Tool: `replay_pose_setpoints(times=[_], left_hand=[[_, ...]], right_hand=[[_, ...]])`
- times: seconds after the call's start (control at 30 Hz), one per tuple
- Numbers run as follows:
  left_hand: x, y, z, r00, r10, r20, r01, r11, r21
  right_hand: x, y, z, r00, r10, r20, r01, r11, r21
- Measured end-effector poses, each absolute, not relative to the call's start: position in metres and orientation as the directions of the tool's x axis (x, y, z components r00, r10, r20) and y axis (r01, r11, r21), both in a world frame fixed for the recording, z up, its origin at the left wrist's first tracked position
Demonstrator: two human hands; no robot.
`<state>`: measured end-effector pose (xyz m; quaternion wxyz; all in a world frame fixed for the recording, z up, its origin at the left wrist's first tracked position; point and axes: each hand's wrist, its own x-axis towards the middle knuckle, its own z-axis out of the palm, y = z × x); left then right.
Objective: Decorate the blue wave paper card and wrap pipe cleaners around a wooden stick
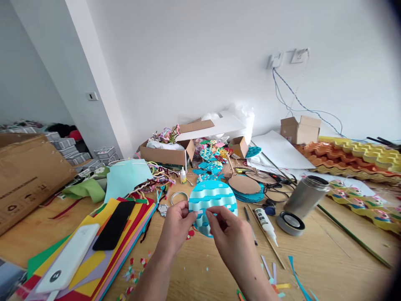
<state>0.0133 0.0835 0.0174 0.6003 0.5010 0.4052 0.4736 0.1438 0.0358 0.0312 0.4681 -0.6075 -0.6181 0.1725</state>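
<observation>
- The left hand (177, 221) pinches the lower left edge of a round paper disc (213, 196), thumb on the front and fingers behind.
- The right hand (232, 234) grips the same disc at its lower middle edge with thumb and forefinger; the other fingers are curled under.
- The disc carries wavy bands of light and darker blue. It is held tilted just above the wooden table (313, 259), near the middle of the scene.
- Just right of the right hand lie a white glue bottle (265, 221) and a thin wooden stick (266, 236).
- Further right a metal flask (305, 196) lies on its side, with its lid (290, 223) just beside it.
- Beyond the disc a brown card oval (244, 184) rests on a pile of blue discs.
- To the left is a stack of coloured foam sheets (138, 213), with a black phone (113, 225) and a white power bank (67, 259) on top.
- A ring of tape (179, 197) lies just beyond the left hand.
- An open cardboard box (167, 155) stands far back, and yellow and orange trays (354, 156) lie at the far right.
- Paper scraps (275, 271) lie scattered on the near table.
</observation>
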Motion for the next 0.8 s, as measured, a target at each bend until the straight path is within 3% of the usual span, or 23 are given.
replay_pose_setpoints(times=[0.13, 0.27, 0.5, 0.8], left_hand=[[0.015, 0.081, 0.017, 0.263, 0.965, 0.006, -0.134, 0.031, 0.990], [0.017, 0.080, 0.013, 0.268, 0.963, 0.033, -0.082, -0.011, 0.997], [0.022, 0.076, 0.011, 0.266, 0.955, 0.129, -0.020, -0.129, 0.992], [0.029, 0.069, 0.012, 0.204, 0.970, 0.135, 0.149, -0.167, 0.975]], right_hand=[[0.143, 0.042, 0.031, 0.147, 0.978, 0.149, 0.520, 0.052, -0.853], [0.144, 0.049, 0.027, 0.108, 0.994, 0.017, 0.420, -0.030, -0.907], [0.148, 0.057, 0.021, 0.109, 0.991, -0.072, 0.286, -0.101, -0.953], [0.150, 0.062, 0.015, 0.061, 0.991, -0.119, 0.133, -0.126, -0.983]])
